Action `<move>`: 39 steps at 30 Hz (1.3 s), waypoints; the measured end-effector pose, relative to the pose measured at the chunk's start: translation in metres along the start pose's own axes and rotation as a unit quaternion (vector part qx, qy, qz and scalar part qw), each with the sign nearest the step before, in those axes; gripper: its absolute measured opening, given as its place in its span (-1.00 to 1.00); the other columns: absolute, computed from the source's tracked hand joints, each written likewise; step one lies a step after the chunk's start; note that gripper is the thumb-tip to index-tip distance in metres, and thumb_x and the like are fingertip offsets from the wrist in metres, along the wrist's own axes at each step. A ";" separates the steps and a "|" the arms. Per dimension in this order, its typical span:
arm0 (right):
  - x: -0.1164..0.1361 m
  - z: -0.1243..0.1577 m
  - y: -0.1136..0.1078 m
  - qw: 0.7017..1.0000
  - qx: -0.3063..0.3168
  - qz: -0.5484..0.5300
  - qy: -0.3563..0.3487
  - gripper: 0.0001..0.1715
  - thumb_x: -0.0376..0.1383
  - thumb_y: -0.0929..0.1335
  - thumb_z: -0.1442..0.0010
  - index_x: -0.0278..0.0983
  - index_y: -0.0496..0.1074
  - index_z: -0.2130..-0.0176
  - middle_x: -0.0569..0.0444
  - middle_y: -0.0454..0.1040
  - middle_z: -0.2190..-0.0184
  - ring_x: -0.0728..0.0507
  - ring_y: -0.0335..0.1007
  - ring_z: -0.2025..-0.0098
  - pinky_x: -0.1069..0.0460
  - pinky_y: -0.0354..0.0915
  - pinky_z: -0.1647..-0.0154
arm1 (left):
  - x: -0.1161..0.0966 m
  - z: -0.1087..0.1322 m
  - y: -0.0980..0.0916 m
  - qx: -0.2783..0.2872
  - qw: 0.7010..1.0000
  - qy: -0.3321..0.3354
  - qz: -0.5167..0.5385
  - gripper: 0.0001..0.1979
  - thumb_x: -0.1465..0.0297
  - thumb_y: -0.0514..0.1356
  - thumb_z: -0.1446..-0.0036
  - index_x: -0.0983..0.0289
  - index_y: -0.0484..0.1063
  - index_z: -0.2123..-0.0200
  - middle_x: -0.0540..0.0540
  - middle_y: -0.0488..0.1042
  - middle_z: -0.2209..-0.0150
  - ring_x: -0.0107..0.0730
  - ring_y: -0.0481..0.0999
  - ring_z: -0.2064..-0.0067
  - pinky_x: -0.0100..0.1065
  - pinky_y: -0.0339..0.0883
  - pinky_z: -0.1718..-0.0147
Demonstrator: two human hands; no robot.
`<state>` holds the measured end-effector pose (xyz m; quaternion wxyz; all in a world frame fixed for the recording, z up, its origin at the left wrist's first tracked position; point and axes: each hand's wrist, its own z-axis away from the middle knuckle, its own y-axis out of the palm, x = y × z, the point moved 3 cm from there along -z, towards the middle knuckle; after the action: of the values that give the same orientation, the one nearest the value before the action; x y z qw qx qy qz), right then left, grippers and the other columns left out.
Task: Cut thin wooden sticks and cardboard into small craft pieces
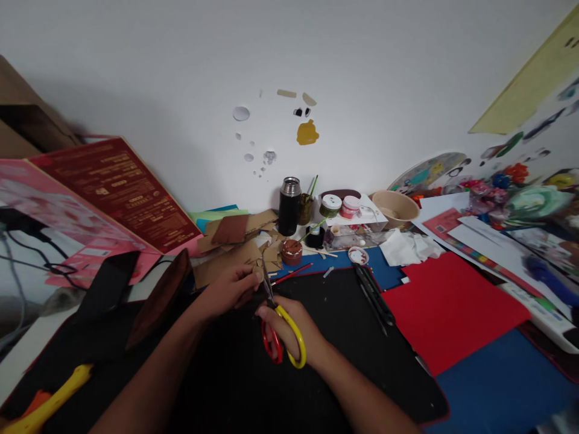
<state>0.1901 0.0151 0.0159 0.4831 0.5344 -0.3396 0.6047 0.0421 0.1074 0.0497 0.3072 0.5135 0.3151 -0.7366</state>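
My right hand (289,328) grips scissors (292,331) with one red and one yellow handle loop, fingers through the loops. The blades point up and away, slightly apart. Just left of them, my left hand (233,286) pinches a small tan piece (258,274) that looks like cardboard; fingers partly hide it, and it sits right beside the blades. Both hands are above a black mat (253,386). Behind them lie cut cardboard scraps (239,262), a red pencil (294,273) and a jar of brown paint (292,252).
A black flask (289,208), paint jars (332,205) and a beige bowl (395,206) line the wall. On the right are a red sheet (452,307), black pens (374,295) and crumpled tissue (409,247). A dark phone (108,283) and a yellow-handled tool (58,398) lie left.
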 end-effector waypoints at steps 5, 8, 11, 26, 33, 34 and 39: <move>0.000 0.000 0.000 1.000 -0.009 0.007 -0.001 -0.38 0.26 0.30 -0.28 -0.24 0.33 0.29 0.28 0.30 0.69 0.00 0.27 0.72 0.15 0.16 0.72 | 0.002 -0.002 0.002 -0.005 0.999 -0.002 0.038 -0.57 -0.01 0.22 -0.17 0.23 0.32 0.48 -0.15 0.17 0.69 -0.56 0.10 0.67 -0.48 -0.07 0.68; -0.001 0.000 0.000 1.000 -0.024 0.004 0.000 -0.37 0.28 0.30 -0.26 -0.23 0.31 0.30 0.28 0.30 0.69 -0.01 0.27 0.74 0.15 0.14 0.74 | 0.002 -0.004 0.006 -0.015 0.998 0.008 0.056 -0.57 0.00 0.22 -0.15 0.23 0.33 0.50 -0.14 0.21 0.70 -0.55 0.14 0.68 -0.47 -0.01 0.67; -0.003 -0.001 0.001 0.999 -0.038 -0.001 0.005 -0.35 0.30 0.31 -0.23 -0.22 0.30 0.31 0.28 0.30 0.69 -0.01 0.27 0.74 0.14 0.13 0.75 | 0.002 -0.005 0.009 -0.023 0.998 0.010 0.060 -0.59 0.01 0.21 -0.15 0.23 0.34 0.48 -0.12 0.26 0.69 -0.52 0.22 0.68 -0.46 0.05 0.65; -0.007 0.000 -0.001 0.998 -0.032 0.047 0.005 -0.48 0.17 0.27 -0.36 -0.21 0.29 0.30 0.30 0.27 0.72 0.00 0.25 0.75 0.17 0.11 0.75 | 0.004 -0.005 0.008 -0.009 0.999 0.018 0.042 -0.60 0.03 0.19 -0.18 0.23 0.34 0.50 -0.12 0.26 0.70 -0.51 0.22 0.68 -0.44 0.04 0.65; -0.012 -0.001 0.001 0.995 -0.029 0.087 0.025 -0.57 0.07 0.25 -0.39 -0.23 0.35 0.25 0.30 0.27 0.71 0.00 0.25 0.75 0.16 0.10 0.75 | 0.006 -0.001 0.000 0.003 0.997 -0.004 0.071 -0.58 0.03 0.25 -0.11 0.21 0.28 0.53 -0.17 0.14 0.73 -0.57 0.06 0.69 -0.47 -0.07 0.68; -0.012 -0.001 0.002 0.995 -0.029 0.087 0.026 -0.57 0.06 0.26 -0.39 -0.24 0.36 0.24 0.29 0.28 0.70 0.00 0.25 0.75 0.17 0.09 0.76 | 0.006 -0.001 0.000 0.002 0.997 -0.008 0.077 -0.58 0.03 0.27 -0.10 0.21 0.27 0.53 -0.18 0.12 0.73 -0.58 0.04 0.69 -0.48 -0.08 0.68; -0.007 -0.001 0.006 0.999 -0.045 0.026 0.015 -0.49 0.16 0.28 -0.32 -0.23 0.33 0.26 0.32 0.24 0.73 0.00 0.20 0.79 0.17 0.09 0.79 | 0.008 -0.005 0.001 -0.011 0.996 0.008 0.087 -0.57 0.02 0.26 -0.10 0.23 0.32 0.52 -0.15 0.19 0.72 -0.57 0.11 0.70 -0.47 -0.02 0.67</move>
<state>0.1839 0.0129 0.0093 0.4962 0.4937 -0.3728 0.6092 0.0434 0.1093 0.0407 0.3732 0.5416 0.2803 -0.6991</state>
